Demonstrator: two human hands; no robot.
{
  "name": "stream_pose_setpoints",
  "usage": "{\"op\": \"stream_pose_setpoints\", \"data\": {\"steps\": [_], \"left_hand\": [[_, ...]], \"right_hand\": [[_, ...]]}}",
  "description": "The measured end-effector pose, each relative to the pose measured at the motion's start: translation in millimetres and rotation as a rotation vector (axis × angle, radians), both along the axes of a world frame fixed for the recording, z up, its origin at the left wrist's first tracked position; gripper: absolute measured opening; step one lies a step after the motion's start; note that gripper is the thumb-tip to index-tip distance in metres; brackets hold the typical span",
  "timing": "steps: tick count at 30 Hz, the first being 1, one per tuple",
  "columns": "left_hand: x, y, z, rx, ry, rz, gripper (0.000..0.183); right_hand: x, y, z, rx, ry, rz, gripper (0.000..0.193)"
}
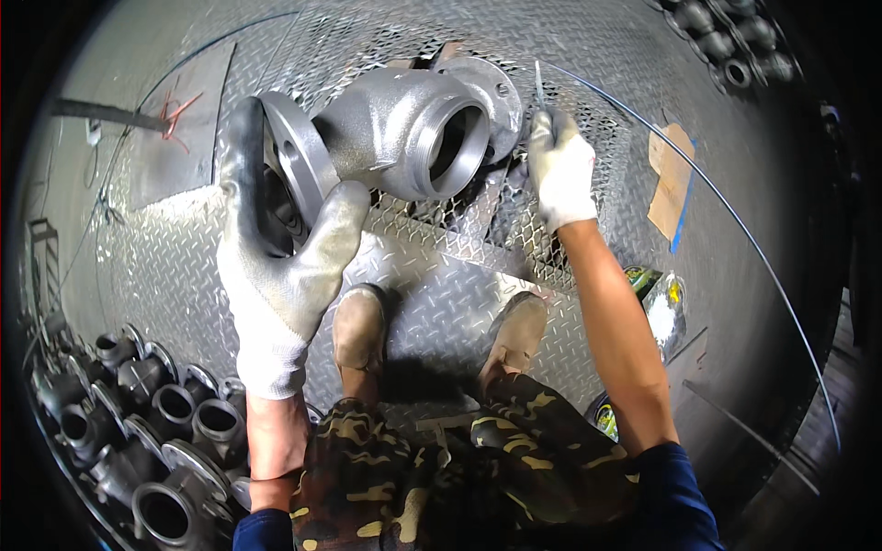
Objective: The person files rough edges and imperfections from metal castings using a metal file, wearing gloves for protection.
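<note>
A grey cast-metal valve body (381, 119) with two flanged ends and a round machined opening lies across the open mesh ahead of my feet. My left hand (280, 248), in a white and dark-coated glove, spans its left flange (301, 151). The fingers stretch along the flange and the thumb lies over its lower rim. To the right of the far flange (487, 101), my gloved right hand (560, 170) is closed round a thin, straight metal tool (539, 83), its tip pointing away from me. The grip hides the tool's lower part, so its kind cannot be told.
Several similar valve bodies (175, 404) crowd the lower left, with more castings (726, 41) at the top right. A dark hose (707, 184) curves down the right side. Cardboard (671, 179) lies on the patterned metal floor. My feet (358, 331) stand close to the mesh (441, 239).
</note>
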State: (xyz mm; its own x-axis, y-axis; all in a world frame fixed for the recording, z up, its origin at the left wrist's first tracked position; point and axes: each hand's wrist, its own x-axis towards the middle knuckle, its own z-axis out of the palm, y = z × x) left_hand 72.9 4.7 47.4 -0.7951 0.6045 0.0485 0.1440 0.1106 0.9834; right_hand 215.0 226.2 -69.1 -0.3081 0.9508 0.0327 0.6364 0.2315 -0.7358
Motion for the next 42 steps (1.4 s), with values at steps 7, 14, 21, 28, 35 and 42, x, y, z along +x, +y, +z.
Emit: {"op": "stream_pose_setpoints", "data": {"steps": [7,14,21,28,35,42], "left_hand": [[13.5,32.7,-16.2,0.034,-0.054,0.062,0.077],[10.1,44.2,12.0,-0.028,0.021,0.093,0.071],[21.7,62.9,24.8,-0.131,0.056,0.07,0.068],[27.3,71.3,23.7,-0.039,0.085,0.1,0.073],[23.3,68.6,32.6,-0.076,0.05,0.106,0.073],[30.4,84.5,28.4,-0.177,0.14,0.028,0.075]], "right_hand": [[63.8,-26.0,-9.1,-0.014,0.064,0.048,0.026],[56.9,-27.0,14.8,-0.351,0.295,0.087,0.027],[58.0,1.3,19.5,-0.329,0.17,0.207,0.024],[31.5,27.1,48.0,-0.718,0.102,0.174,0.023],[17.3,18.6,29.1,-0.383,0.004,0.13,0.022],[48.5,26.0,20.4,0.177,-0.279,0.176,0.028]]}}
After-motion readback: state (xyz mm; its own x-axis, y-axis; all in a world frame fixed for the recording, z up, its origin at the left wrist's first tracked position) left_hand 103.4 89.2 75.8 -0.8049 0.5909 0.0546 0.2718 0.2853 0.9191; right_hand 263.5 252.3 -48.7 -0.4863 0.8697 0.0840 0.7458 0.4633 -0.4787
